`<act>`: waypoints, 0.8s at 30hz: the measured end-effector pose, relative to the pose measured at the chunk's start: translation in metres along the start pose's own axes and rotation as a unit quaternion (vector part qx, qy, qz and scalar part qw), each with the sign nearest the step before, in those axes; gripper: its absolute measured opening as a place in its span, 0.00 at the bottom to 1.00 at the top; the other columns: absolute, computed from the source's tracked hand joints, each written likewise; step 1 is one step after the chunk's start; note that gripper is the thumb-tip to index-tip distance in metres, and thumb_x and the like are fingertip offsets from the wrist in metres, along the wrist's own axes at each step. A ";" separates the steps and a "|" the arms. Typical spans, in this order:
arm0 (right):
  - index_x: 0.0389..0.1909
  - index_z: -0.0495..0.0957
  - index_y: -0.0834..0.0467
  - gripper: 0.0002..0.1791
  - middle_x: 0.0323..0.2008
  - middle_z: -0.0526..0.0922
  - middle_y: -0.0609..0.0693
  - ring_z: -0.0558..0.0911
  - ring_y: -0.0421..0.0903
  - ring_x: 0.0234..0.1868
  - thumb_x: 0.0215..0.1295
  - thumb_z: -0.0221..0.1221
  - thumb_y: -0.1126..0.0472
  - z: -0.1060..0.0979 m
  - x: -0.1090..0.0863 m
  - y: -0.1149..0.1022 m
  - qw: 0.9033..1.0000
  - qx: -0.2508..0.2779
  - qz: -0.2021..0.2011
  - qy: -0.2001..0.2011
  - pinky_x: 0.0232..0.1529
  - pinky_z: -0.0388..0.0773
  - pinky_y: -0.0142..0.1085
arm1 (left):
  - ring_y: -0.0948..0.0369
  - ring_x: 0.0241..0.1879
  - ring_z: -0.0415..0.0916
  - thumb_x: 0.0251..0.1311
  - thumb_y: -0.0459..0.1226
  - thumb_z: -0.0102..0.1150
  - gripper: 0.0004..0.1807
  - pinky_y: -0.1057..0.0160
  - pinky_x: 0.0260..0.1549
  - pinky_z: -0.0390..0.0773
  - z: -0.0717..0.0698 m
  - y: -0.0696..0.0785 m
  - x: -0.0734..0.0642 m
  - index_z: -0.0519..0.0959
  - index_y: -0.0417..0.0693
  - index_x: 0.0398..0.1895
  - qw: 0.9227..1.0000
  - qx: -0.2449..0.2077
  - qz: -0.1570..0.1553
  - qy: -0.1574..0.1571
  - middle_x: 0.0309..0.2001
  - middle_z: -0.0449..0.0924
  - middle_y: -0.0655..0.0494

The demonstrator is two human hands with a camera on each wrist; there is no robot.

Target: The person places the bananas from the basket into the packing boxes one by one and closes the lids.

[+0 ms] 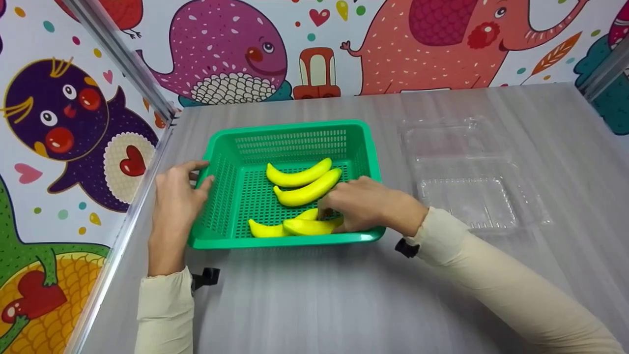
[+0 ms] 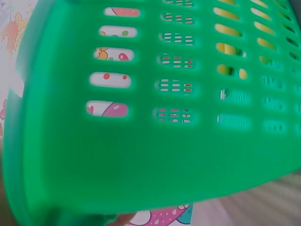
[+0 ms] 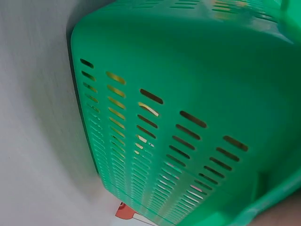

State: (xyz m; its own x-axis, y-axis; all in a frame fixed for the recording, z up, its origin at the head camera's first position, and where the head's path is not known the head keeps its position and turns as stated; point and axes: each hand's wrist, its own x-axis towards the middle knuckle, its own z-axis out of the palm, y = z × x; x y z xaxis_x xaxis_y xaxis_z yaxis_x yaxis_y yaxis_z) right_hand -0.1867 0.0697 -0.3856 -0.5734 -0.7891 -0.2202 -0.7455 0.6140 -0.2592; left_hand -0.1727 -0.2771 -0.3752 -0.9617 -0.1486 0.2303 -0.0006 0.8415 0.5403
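A green slotted plastic basket (image 1: 290, 128) stands on the table with several yellow bananas inside. Two of them, an upper banana (image 1: 300, 176) and a lower banana (image 1: 310, 191), lie side by side near the middle. Along the near wall, one banana (image 1: 263, 230) lies partly under another banana (image 1: 307, 227). My right hand (image 1: 361, 204) reaches over the basket's right end and holds the top one by its right end; its fingertips are partly hidden. My left hand (image 1: 179, 196) grips the left rim, thumb and forefinger at the edge. Both wrist views mostly show the basket's outer wall (image 2: 141, 155).
A clear plastic clamshell container (image 1: 467, 196) lies open on the table (image 1: 304, 300) to the basket's right. Behind stands a wall panel with cartoon animals (image 1: 226, 49); another printed panel (image 1: 29, 196) borders the left side, with a metal frame strip.
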 end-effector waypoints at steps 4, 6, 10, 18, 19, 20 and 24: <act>0.59 0.90 0.44 0.21 0.53 0.93 0.42 0.86 0.44 0.39 0.67 0.75 0.47 0.000 0.000 0.000 1.000 -0.003 0.005 -0.009 0.31 0.80 0.38 | 0.37 0.48 0.88 0.71 0.32 0.68 0.20 0.37 0.49 0.87 0.000 0.001 0.000 0.85 0.37 0.65 1.000 -0.001 -0.003 -0.003 0.52 0.89 0.30; 0.60 0.90 0.43 0.21 0.53 0.93 0.42 0.86 0.43 0.38 0.67 0.75 0.48 0.000 0.000 -0.001 1.000 -0.005 0.005 -0.012 0.31 0.80 0.38 | 0.37 0.48 0.88 0.71 0.32 0.69 0.20 0.37 0.49 0.87 0.000 0.001 0.000 0.85 0.37 0.65 1.000 -0.002 -0.002 -0.004 0.52 0.88 0.30; 0.59 0.90 0.43 0.19 0.50 0.93 0.41 0.84 0.42 0.36 0.68 0.74 0.49 -0.001 0.000 -0.001 1.000 -0.009 0.003 -0.014 0.30 0.78 0.37 | 0.37 0.48 0.89 0.71 0.33 0.69 0.20 0.37 0.48 0.87 0.000 0.000 0.001 0.85 0.38 0.65 1.000 -0.004 -0.002 -0.005 0.52 0.89 0.30; 0.59 0.89 0.45 0.19 0.48 0.93 0.43 0.79 0.43 0.33 0.70 0.73 0.48 -0.002 -0.001 0.000 1.000 -0.009 -0.002 -0.015 0.28 0.72 0.34 | 0.38 0.47 0.89 0.71 0.32 0.69 0.19 0.38 0.47 0.87 -0.001 -0.001 0.000 0.86 0.39 0.63 1.000 0.004 -0.001 0.002 0.51 0.89 0.30; 0.59 0.89 0.46 0.19 0.47 0.93 0.43 0.78 0.43 0.32 0.70 0.73 0.49 -0.002 -0.002 0.000 1.000 -0.007 -0.003 -0.015 0.27 0.71 0.34 | 0.38 0.47 0.89 0.71 0.32 0.69 0.19 0.38 0.48 0.87 0.000 -0.001 0.000 0.86 0.39 0.63 1.000 0.005 0.000 0.004 0.51 0.89 0.30; 0.59 0.89 0.46 0.19 0.46 0.93 0.44 0.77 0.43 0.31 0.70 0.73 0.49 -0.002 -0.002 0.000 1.000 -0.005 -0.003 -0.014 0.27 0.69 0.34 | 0.38 0.47 0.89 0.71 0.32 0.68 0.19 0.38 0.48 0.87 0.000 0.000 0.000 0.86 0.39 0.63 1.000 0.007 0.001 0.004 0.51 0.89 0.30; 0.58 0.89 0.48 0.17 0.41 0.91 0.44 0.74 0.43 0.29 0.71 0.72 0.49 -0.002 -0.003 0.000 1.000 0.001 -0.005 -0.008 0.25 0.64 0.34 | 0.38 0.49 0.89 0.71 0.32 0.68 0.19 0.38 0.49 0.87 0.000 -0.001 0.000 0.86 0.39 0.63 1.000 0.009 -0.002 0.004 0.52 0.89 0.30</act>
State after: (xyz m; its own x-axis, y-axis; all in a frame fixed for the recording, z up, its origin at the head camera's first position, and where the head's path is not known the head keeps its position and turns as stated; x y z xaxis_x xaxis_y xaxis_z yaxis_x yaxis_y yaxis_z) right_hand -0.1864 0.0720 -0.3829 -0.5600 -0.7950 -0.2330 -0.7510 0.6059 -0.2625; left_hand -0.1730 -0.2776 -0.3755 -0.9594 -0.1555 0.2355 -0.0083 0.8498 0.5271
